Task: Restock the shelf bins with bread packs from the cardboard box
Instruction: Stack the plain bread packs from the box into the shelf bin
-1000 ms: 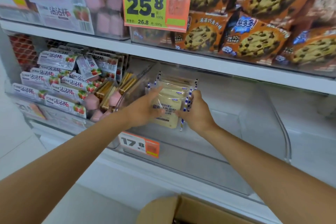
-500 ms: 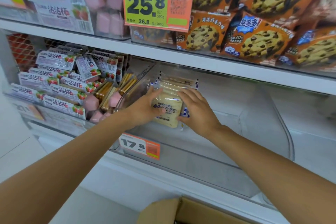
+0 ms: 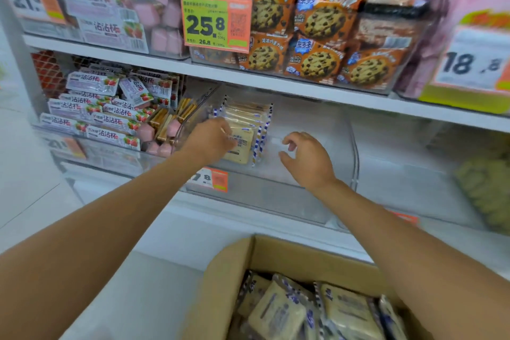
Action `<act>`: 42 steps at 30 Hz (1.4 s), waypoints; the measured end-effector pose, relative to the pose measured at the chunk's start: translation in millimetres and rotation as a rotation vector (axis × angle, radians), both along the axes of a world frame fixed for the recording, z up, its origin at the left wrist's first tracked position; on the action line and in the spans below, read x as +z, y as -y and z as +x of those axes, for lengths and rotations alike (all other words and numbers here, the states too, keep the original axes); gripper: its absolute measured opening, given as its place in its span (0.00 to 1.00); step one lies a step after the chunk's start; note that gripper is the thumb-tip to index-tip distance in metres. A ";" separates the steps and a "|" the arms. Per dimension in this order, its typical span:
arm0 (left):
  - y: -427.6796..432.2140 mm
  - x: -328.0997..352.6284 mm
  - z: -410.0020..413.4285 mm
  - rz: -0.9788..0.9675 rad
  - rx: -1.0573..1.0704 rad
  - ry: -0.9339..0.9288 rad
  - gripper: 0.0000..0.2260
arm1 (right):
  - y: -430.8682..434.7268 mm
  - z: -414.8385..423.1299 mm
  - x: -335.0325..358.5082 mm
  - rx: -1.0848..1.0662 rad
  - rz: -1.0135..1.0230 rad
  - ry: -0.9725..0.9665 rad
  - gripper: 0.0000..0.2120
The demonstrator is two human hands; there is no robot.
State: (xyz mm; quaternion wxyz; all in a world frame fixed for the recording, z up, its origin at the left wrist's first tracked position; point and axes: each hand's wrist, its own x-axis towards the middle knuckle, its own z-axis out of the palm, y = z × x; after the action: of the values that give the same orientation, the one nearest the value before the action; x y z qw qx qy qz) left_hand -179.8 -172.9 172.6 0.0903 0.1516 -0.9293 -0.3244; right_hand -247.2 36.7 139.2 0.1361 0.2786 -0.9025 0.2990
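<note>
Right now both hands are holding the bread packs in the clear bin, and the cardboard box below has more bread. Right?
Not quite. In the head view only the left hand holds the bread packs in the clear bin; the right hand is beside them, holding nothing. The cardboard box below does have more bread.

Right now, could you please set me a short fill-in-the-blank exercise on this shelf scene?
1. The left hand touches the bread packs, which stand at the ____ end of the clear bin.
2. The right hand, apart from them, holds ____.
3. More packs lie in the ____ box below.
4. The green price tag above reads ____.

Missing words: left; nothing; cardboard; 25.8
</note>
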 end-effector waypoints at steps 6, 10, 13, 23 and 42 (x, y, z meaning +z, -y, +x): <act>-94.1 -11.2 72.7 0.013 -0.075 -0.065 0.06 | -71.6 89.9 -17.9 -0.068 -0.025 0.000 0.02; -143.8 -59.6 120.9 0.166 -0.151 0.122 0.07 | -130.7 141.2 -64.3 -0.053 0.077 0.286 0.04; -169.8 -98.9 149.1 0.271 -0.179 0.305 0.08 | -179.1 169.6 -104.9 -0.050 0.238 0.530 0.04; -220.7 -175.1 175.4 0.507 -0.152 0.592 0.01 | -303.4 216.8 -169.1 -0.180 0.392 1.020 0.46; -223.7 -136.1 156.1 0.897 -0.253 0.505 0.16 | -259.2 173.7 -102.0 -0.045 -0.585 1.283 0.31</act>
State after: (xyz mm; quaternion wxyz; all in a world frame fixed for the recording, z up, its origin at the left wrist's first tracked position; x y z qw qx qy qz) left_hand -23.7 50.9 36.5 -0.2499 0.1355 -0.7033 -0.6516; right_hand -73.5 295.9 37.2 -0.3476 -0.0193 -0.6925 0.6318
